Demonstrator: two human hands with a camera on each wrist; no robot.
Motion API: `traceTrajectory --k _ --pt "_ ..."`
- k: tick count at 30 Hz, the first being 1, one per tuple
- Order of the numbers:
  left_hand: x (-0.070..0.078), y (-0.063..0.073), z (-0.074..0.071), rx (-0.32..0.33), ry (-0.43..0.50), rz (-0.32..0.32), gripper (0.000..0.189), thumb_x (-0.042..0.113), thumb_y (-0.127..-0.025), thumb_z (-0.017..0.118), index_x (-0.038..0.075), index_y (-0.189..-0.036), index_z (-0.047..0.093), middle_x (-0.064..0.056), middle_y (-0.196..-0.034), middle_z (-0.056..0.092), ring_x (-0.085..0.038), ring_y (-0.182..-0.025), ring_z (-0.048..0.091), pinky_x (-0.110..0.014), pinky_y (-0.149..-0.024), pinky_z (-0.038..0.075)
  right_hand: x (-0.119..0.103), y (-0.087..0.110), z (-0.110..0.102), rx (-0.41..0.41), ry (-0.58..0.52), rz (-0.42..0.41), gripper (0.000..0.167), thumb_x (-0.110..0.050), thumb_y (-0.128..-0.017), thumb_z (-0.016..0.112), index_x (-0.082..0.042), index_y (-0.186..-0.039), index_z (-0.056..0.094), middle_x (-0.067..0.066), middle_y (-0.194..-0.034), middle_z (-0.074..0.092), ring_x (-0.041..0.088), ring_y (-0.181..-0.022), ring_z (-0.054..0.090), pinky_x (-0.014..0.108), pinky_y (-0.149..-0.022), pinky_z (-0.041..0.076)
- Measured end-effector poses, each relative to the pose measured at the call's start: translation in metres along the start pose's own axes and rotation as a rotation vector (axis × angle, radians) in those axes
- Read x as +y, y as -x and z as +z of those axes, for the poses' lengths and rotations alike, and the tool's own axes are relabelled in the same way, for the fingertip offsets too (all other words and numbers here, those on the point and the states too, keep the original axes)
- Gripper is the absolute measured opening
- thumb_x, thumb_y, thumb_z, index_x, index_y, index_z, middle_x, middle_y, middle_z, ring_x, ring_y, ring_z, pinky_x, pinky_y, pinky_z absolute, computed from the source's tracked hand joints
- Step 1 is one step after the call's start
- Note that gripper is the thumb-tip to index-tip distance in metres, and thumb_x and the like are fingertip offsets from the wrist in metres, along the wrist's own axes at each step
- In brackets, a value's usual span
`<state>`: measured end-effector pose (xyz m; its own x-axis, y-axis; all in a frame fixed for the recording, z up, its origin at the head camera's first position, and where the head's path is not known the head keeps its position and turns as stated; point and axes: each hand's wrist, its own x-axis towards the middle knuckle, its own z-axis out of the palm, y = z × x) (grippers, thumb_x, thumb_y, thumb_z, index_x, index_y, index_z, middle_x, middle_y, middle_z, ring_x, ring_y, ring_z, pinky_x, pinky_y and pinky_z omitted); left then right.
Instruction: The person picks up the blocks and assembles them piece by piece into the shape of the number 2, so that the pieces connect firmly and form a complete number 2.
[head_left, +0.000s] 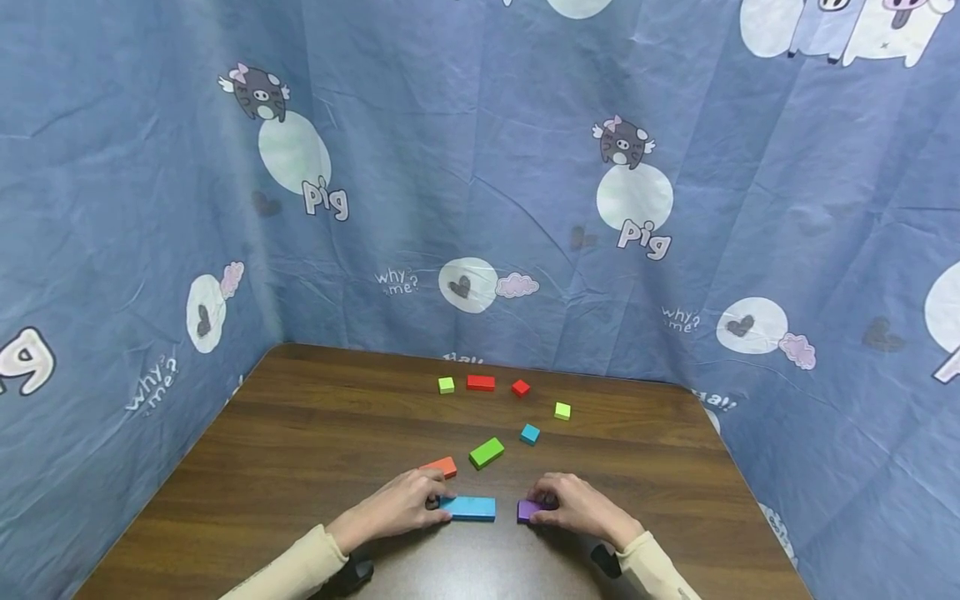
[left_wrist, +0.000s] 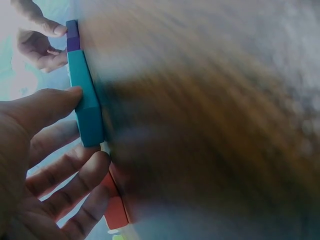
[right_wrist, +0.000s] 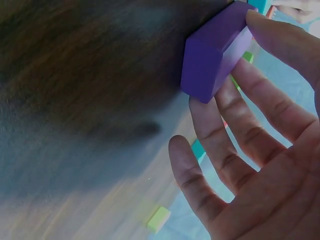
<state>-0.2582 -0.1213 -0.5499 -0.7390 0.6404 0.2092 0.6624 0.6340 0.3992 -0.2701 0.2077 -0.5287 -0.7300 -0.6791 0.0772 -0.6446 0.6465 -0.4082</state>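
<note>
**Cream sleeves [head_left: 300,562] nearest, then blue block [head_left: 472,509] and purple block [head_left: 527,511] pinched above or on the table [head_left: 337,400]**

Pinching the blue block by its left end with the left hand [head_left: 411,502]: thumb to the near side, forefinger opposite. Pinching the purple block with the right hand [head_left: 573,502], thumb to the near side, fingers to the far side, little finger apart from it in the right wrist view. Lined up end to end, with a gap between; hard to tell whether touching the table or slightly raised.

Just beyond the left hand, and partly hidden by it, an orange block [head_left: 442,467]. Farther right, a slanted green block [head_left: 487,453], then a small blue cube [head_left: 530,434]. Along the far side, left to right: lime cube [head_left: 446,385], red block [head_left: 481,382], red cube [head_left: 521,388] and, slightly nearer, a second lime cube [head_left: 562,411]. Hanging behind and at both sides, blue cloth [head_left: 420,158] printed with pigs.
</note>
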Motion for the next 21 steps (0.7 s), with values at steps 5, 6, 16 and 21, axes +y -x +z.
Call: traceTrajectory --k 5,6,16,21 --pt "0.000 0.000 0.000 -0.012 0.001 -0.012 0.029 0.033 -0.084 0.074 0.011 -0.103 0.074 0.008 -0.089 0.061 0.001 -0.072 0.050 -0.018 -0.064 0.043 0.001 -0.001 0.001 0.007 -0.001 -0.004 0.022 -0.032 -0.083 0.075 -0.017 -0.099 0.070 -0.009 -0.094 0.065 0.005 -0.085 0.061 0.025 -0.076 0.049" --pt "0.001 0.000 0.000 -0.014 0.000 -0.014 0.029 0.033 -0.084 0.074 0.012 -0.103 0.074 0.008 -0.089 0.061 0.001 -0.072 0.050 -0.018 -0.064 0.043 0.001 -0.001 0.001 0.006 -0.004 -0.004 0.022 -0.032 -0.083 0.074 -0.017 -0.099 0.070 -0.009 -0.094 0.065 0.004 -0.084 0.061 0.024 -0.075 0.049" --pt "0.000 0.000 0.001 0.001 -0.015 -0.002 0.029 0.034 -0.084 0.073 0.011 -0.103 0.074 0.008 -0.089 0.061 0.001 -0.072 0.050 -0.018 -0.065 0.043 -0.003 -0.008 0.003 0.012 -0.011 -0.015 0.024 -0.032 -0.085 0.073 -0.015 -0.101 0.069 -0.008 -0.094 0.066 0.003 -0.083 0.060 0.023 -0.074 0.049" --pt "0.000 0.000 0.001 0.009 -0.016 -0.001 0.029 0.033 -0.084 0.074 0.011 -0.103 0.074 0.008 -0.090 0.061 0.001 -0.073 0.051 -0.019 -0.066 0.044 -0.005 -0.011 0.003 0.009 -0.002 -0.014 0.024 -0.035 -0.085 0.072 -0.016 -0.100 0.069 -0.008 -0.095 0.066 0.003 -0.085 0.060 0.025 -0.076 0.049"
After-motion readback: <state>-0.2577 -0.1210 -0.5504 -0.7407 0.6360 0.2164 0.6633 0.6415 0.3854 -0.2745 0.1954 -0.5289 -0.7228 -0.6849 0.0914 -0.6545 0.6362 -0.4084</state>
